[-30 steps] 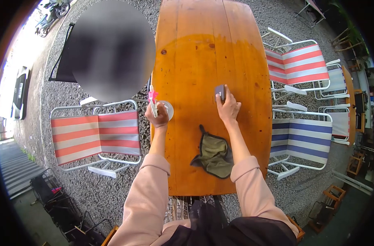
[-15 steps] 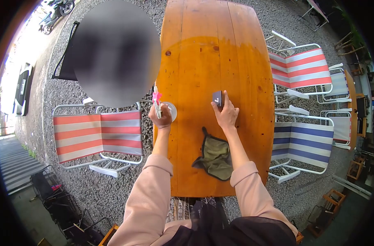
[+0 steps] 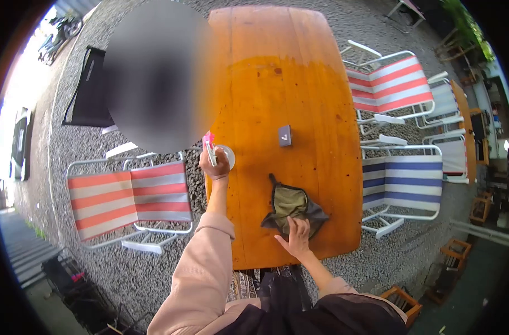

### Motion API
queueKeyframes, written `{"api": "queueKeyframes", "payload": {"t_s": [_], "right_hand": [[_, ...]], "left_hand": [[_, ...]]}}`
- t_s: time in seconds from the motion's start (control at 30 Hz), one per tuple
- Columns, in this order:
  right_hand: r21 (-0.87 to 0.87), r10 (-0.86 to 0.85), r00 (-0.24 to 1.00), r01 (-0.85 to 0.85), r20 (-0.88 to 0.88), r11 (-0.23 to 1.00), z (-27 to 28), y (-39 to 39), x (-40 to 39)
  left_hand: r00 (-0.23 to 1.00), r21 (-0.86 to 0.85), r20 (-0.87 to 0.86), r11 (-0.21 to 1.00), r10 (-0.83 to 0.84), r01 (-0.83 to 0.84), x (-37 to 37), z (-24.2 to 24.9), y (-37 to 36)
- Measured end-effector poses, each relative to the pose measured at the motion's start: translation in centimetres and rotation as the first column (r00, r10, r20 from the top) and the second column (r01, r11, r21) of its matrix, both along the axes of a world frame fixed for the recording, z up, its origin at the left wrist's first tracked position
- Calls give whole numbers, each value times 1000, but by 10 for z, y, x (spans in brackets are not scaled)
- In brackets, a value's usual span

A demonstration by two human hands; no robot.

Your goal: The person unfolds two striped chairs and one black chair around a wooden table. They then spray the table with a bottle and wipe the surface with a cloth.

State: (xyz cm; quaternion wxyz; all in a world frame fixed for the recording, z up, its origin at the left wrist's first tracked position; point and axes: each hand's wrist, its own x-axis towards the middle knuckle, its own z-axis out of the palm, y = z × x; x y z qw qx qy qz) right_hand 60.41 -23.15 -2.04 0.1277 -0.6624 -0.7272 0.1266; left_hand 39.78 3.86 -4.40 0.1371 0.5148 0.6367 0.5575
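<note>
My left hand (image 3: 216, 163) is closed around what looks like a spray bottle with a white and pink head (image 3: 209, 146). Its round clear body (image 3: 228, 157) shows beside my fingers, at the table's left edge. My right hand (image 3: 296, 239) rests on a crumpled olive-green cloth (image 3: 291, 201) with dark edging, thumb spread away from the fingers. The fingertips touch the cloth, without a visible grip on it. Farther up the table sits a small dark block (image 3: 286, 135) with a white "7", apart from both hands.
The long wooden table (image 3: 265, 100) stands on gravel. Red-striped chairs (image 3: 101, 195) flank it, and a blue-striped chair (image 3: 402, 178) stands at the right. A grey blurred oval covers the upper left, with a black chair (image 3: 89, 89) beside it.
My right hand has left the dark block and come back down to the cloth. The block stays on the table. My left hand still holds the bottle; the whole view has shifted slightly.
</note>
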Motion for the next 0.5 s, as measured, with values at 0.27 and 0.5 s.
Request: {"api": "queueKeyframes", "payload": {"t_s": [0.27, 0.5], "right_hand": [[64, -347, 937, 349, -39, 935, -9, 4, -21], [-351, -702, 711, 666, 33, 658, -9, -85, -120]], "left_hand": [[971, -22, -110, 977, -213, 212, -10, 17, 0], [629, -81, 379, 653, -679, 753, -62, 28, -46]]}}
